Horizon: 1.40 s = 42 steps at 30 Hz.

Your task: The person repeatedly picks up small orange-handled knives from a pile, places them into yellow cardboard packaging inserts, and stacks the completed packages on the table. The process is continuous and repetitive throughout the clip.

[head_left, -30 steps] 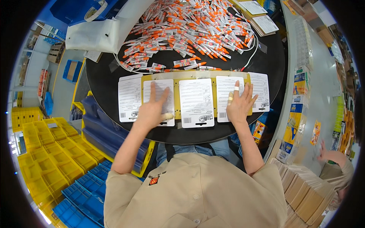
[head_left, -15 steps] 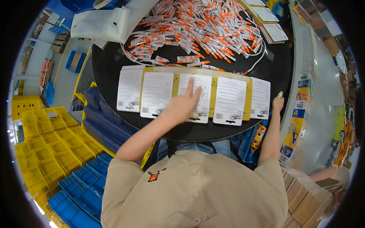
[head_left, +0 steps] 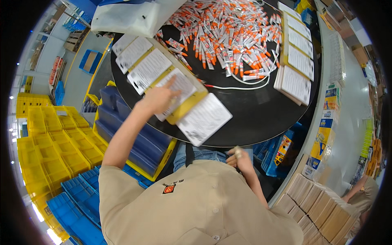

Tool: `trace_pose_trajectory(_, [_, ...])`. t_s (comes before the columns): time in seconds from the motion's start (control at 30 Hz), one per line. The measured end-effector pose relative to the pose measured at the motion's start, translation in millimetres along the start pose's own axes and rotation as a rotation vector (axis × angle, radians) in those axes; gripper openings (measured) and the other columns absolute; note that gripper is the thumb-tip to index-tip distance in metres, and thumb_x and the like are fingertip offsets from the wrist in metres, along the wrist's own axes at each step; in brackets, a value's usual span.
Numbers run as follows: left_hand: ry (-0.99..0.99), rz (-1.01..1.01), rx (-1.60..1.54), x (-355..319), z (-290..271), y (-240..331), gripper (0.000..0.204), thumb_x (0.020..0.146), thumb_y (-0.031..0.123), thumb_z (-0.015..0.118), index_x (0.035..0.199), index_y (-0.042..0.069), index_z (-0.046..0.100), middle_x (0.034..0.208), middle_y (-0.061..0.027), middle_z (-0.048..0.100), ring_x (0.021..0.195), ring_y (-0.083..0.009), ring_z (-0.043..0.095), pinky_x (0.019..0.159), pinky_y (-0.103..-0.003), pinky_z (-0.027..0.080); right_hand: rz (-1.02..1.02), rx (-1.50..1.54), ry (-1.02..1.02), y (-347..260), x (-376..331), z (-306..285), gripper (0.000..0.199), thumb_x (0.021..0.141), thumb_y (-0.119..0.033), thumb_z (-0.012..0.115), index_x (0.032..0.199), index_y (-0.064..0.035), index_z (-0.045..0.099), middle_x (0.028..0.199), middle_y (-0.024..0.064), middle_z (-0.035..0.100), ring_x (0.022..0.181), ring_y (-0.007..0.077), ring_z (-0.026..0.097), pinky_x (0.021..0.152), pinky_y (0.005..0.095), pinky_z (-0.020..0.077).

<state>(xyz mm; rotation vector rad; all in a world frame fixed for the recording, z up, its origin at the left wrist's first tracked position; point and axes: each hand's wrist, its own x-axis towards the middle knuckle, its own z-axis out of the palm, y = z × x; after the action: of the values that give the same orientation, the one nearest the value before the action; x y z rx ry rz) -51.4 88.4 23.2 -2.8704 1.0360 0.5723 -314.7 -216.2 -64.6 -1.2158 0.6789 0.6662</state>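
A long yellow board lies aslant on the left of the round black table, with several white printed cards along it. My left hand rests on a white card near the board's middle, fingers stretched out and open. The nearest white card sits at the board's near end, close to the table's front edge. My right hand is just off that edge, above my lap. Its fingers are loosely bent and apart, with light covers on some tips, and I see nothing in it.
A big heap of small orange-capped tubes covers the table's far part, partly bounded by a white cord. Stacked card-bearing boards line the right edge. A translucent bag lies far left. Yellow bins and blue bins stand left.
The yellow board with its cards has swung round and shifted left, my left hand moving with it. My right hand has left the table's right edge and come in front of me.
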Motion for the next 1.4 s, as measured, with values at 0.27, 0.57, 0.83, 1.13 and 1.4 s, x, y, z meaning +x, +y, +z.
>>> trace_pose_trajectory(0.27, [0.592,-0.151,-0.537,0.1,-15.7,27.0,0.027,0.08,0.011,0.063,0.105,0.001,0.061,0.109,-0.0206,0.061,0.097,-0.0364,0.061,0.077,-0.039,0.051,-0.974,-0.648,1.317,-92.2,51.2,-111.1,0.03,0.095,-0.019,0.05,0.115,0.0031,0.055,0.115,0.0196,0.056,0.11,0.0312,0.051,0.096,0.0391,0.0376])
trace_pose_trajectory(0.57, [0.31,-0.524,-0.965,-24.1,27.8,93.5,0.011,0.082,0.008,0.062,0.089,-0.001,0.064,0.066,-0.0179,0.063,0.057,-0.0238,0.067,0.054,-0.033,0.05,-0.415,0.211,1.157,-56.8,96.4,-148.7,0.065,0.097,-0.045,0.041,0.127,0.0125,0.042,0.125,0.0289,0.051,0.107,0.0382,0.054,0.094,0.0381,0.0422])
trace_pose_trajectory(0.83, [0.474,-0.788,-0.844,-21.4,37.8,8.2,0.017,0.085,0.018,0.062,0.089,0.001,0.065,0.057,-0.0133,0.063,0.052,-0.0195,0.065,0.053,-0.032,0.049,-0.58,-0.025,1.149,16.6,77.9,-30.7,0.06,0.097,-0.036,0.044,0.132,0.013,0.035,0.132,0.0331,0.042,0.12,0.0402,0.044,0.103,0.039,0.0319])
trace_pose_trajectory(1.13, [0.882,-0.76,-0.885,-37.0,32.6,-23.6,0.022,0.09,0.018,0.057,0.101,0.001,0.064,0.095,-0.0126,0.065,0.091,-0.0217,0.064,0.077,-0.031,0.048,-1.109,-1.025,0.741,-139.6,11.7,-40.5,0.034,0.087,-0.005,0.053,0.12,-0.0058,0.059,0.117,0.0142,0.062,0.117,0.0325,0.053,0.103,0.0456,0.0356])
trace_pose_trajectory(1.4, [0.897,-0.303,-1.125,-46.9,-65.0,48.6,0.019,0.093,0.015,0.05,0.087,0.0,0.059,0.079,-0.0063,0.067,0.068,-0.0102,0.058,0.062,-0.024,0.045,-1.456,-0.999,0.237,-126.7,63.7,48.6,0.031,0.073,-0.008,0.062,0.104,-0.0097,0.068,0.129,0.012,0.053,0.122,0.0306,0.048,0.101,0.0452,0.0395])
